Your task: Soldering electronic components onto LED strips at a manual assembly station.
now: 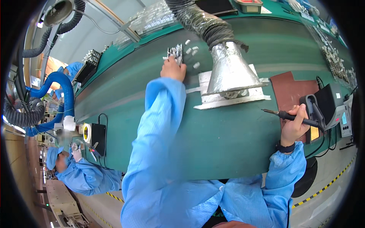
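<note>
My left hand (pixel 173 70) reaches far forward over the bench, its bent fingers at the near end of a pile of small white and silvery parts (pixel 176 52). The fingertips are partly hidden among the parts, so what they grip does not show. At the right, my right hand (pixel 295 123) is closed around the dark handle of a soldering iron (pixel 286 115). The iron's thin tip points left above the green mat, and its cable runs back to the right. Several loose white pieces (pixel 195 65) lie just right of the pile.
A foil-wrapped fume hood (pixel 232 70) on a ribbed duct stands over a white board (pixel 205 102). Right of it are a brown mat (pixel 283 89), an iron holder (pixel 313 108) and a soldering station (pixel 345 121). A co-worker (pixel 81 173) sits at the left by a black box (pixel 98 137).
</note>
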`<state>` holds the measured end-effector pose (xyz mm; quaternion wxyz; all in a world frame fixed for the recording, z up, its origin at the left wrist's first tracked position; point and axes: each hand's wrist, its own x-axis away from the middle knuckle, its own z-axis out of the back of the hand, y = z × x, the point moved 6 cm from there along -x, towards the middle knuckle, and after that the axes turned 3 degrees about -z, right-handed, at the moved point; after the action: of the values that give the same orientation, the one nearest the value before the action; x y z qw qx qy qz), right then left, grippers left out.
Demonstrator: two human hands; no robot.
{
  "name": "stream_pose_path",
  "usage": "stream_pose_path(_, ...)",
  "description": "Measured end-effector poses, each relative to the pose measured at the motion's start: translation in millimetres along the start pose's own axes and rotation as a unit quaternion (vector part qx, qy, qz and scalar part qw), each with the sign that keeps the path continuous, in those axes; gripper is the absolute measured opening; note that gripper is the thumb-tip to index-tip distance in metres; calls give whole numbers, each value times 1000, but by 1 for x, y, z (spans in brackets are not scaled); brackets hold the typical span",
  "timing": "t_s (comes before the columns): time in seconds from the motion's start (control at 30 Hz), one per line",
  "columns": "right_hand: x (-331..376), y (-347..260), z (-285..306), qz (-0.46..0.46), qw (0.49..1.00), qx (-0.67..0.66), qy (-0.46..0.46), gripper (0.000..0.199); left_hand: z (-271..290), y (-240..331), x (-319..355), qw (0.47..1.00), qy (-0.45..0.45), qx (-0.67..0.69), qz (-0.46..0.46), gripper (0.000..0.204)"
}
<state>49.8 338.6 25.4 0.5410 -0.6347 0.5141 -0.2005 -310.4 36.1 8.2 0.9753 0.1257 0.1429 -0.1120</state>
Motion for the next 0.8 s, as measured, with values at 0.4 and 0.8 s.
stream_pose_path(0.4, -1, 0, 5, 17, 1000, 13, 12, 42, 48, -6, -8, 994, 49, 100, 20, 75)
stream_pose_path(0.8, 0, -23, 6, 102, 988, 103, 52, 45, 330, 49, 233, 674, 111, 402, -610, 39)
